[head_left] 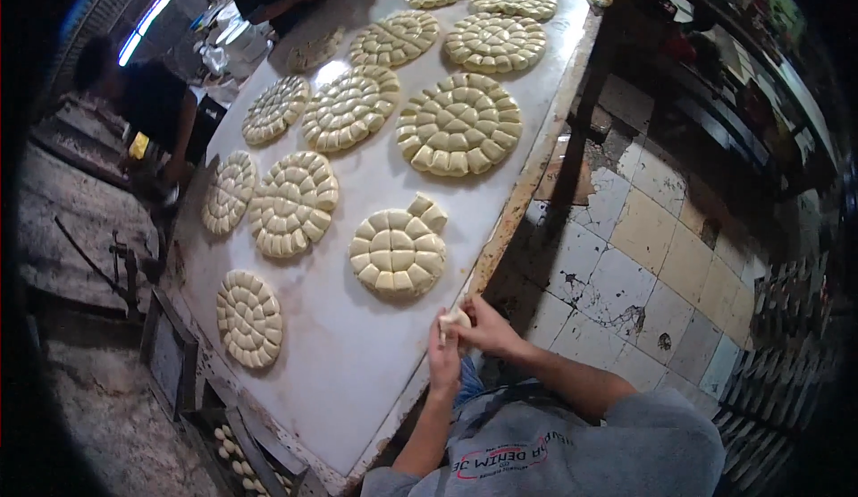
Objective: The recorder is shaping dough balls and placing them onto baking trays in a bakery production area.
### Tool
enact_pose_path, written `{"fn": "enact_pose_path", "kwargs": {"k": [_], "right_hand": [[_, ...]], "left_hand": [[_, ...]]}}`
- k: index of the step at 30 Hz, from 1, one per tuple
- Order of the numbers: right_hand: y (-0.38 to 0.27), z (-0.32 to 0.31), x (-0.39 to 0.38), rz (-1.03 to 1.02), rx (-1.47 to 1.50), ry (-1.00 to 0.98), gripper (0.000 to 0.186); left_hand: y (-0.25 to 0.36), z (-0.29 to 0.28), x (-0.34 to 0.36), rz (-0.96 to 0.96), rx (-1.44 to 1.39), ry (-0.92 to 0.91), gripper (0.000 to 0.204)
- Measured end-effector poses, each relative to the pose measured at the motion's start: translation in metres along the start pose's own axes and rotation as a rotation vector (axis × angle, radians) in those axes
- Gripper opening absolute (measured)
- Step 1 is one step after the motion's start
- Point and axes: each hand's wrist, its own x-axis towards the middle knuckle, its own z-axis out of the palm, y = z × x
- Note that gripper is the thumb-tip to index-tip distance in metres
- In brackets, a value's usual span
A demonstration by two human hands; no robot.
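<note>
The pale worktop (331, 399) carries everything, its right edge running toward the near corner beside the person. Scored dough rounds (458, 125) cover it from the far edge down the left side; one round (249, 319) lies near the left edge. Smaller is the unfinished round (398, 251), nearer the right edge, with a short strip of dough (428, 212) against its far right rim. The left hand (443, 360) and right hand (488, 328) meet at the right edge, their fingers closed together, pinching a small dough piece (458, 318) between them; separate fingertips are too small to tell. The step in hand looks like shaping that piece for an outer ring. The next move would likely call for setting it beside the strip, pressed lightly against the rim.
</note>
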Motion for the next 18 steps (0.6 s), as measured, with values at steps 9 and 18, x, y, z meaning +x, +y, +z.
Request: {"fn": "enact_pose_path", "kwargs": {"k": [9, 18], "right_hand": [[-0.039, 0.084, 0.08, -0.045, 0.516, -0.094, 0.038], [-0.025, 0.167, 0.142, -0.974, -1.054, -0.311, 0.032]], "left_hand": [[0.081, -0.181, -0.033, 0.196, 0.388, 0.396, 0.023], [0.1, -0.319, -0.004, 0.543, 1.52, 0.772, 0.034]]}}
